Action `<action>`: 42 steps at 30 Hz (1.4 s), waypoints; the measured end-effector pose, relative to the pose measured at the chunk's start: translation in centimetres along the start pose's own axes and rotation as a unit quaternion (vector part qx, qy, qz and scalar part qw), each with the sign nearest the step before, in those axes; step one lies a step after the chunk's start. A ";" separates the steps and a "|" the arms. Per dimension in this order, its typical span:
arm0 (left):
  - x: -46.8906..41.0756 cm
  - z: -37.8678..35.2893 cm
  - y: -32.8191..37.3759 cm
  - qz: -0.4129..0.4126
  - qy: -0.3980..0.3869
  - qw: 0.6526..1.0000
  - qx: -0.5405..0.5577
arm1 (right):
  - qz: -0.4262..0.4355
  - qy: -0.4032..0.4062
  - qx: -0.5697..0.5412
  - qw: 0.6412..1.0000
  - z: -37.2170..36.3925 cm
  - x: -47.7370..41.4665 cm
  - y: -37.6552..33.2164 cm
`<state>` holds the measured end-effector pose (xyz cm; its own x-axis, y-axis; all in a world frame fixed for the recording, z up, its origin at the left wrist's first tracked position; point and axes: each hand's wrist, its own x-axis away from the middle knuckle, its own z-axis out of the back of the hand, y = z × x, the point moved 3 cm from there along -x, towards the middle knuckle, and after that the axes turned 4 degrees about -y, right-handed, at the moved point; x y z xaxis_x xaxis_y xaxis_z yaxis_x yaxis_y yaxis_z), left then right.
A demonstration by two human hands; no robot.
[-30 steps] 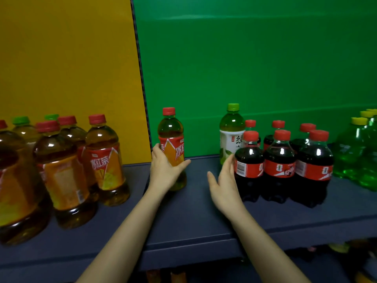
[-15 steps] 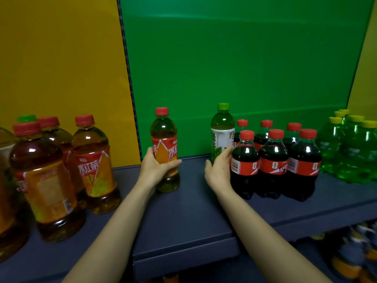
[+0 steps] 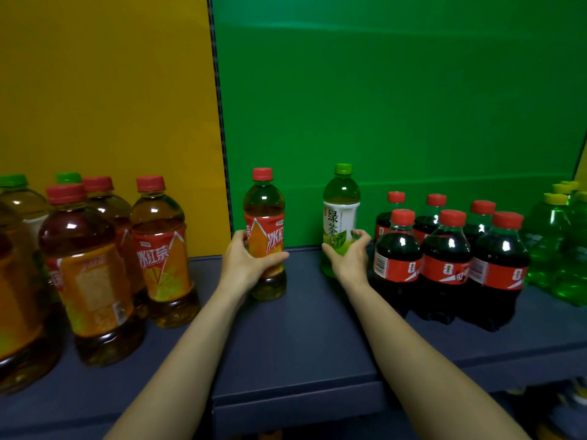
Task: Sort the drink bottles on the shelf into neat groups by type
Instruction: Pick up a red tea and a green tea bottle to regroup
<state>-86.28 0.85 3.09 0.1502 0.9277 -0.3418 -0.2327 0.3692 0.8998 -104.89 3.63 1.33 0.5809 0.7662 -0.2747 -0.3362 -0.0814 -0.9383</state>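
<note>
An iced red tea bottle (image 3: pixel 265 217) with a red cap and orange label stands mid-shelf; my left hand (image 3: pixel 246 260) is wrapped around its lower half. Just to its right a green tea bottle (image 3: pixel 340 204) with a green cap and white label stands upright, and my right hand (image 3: pixel 349 255) grips its base. Several more iced tea bottles (image 3: pixel 158 246) are grouped at the left, with green-capped ones behind them. Several cola bottles (image 3: pixel 444 249) with red caps stand in rows right of my right hand.
Bright green soda bottles (image 3: pixel 559 236) with yellow caps stand at the far right. The dark blue shelf (image 3: pixel 301 338) has a front edge low in view, with more goods on a lower level. Yellow and green back panels rise behind the bottles.
My right hand has reached forward from the shelf surface and closed around the green tea bottle. My left hand keeps hold of the iced tea bottle, and the view has shifted slightly left.
</note>
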 end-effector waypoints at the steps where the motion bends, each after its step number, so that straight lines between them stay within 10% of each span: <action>1: 0.1 0.1 0.0 -0.002 0.004 1.000 0.000 | 0.003 -0.004 0.017 1.000 -0.1 0.0 0.1; 7: 1.3 0.8 0.5 -0.004 0.027 1.000 0.004 | 0.011 -0.066 0.115 0.991 0.0 1.5 -0.6; 42: 17.9 20.2 1.7 -0.019 0.213 0.967 -0.137 | 0.115 -0.306 -0.123 0.937 -3.8 20.2 -7.8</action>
<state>-64.59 16.96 4.01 -0.2320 0.8306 -0.5063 -0.4893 0.3502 0.7987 -87.72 17.39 2.28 -0.0463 0.9261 -0.3743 -0.1762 -0.3764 -0.9095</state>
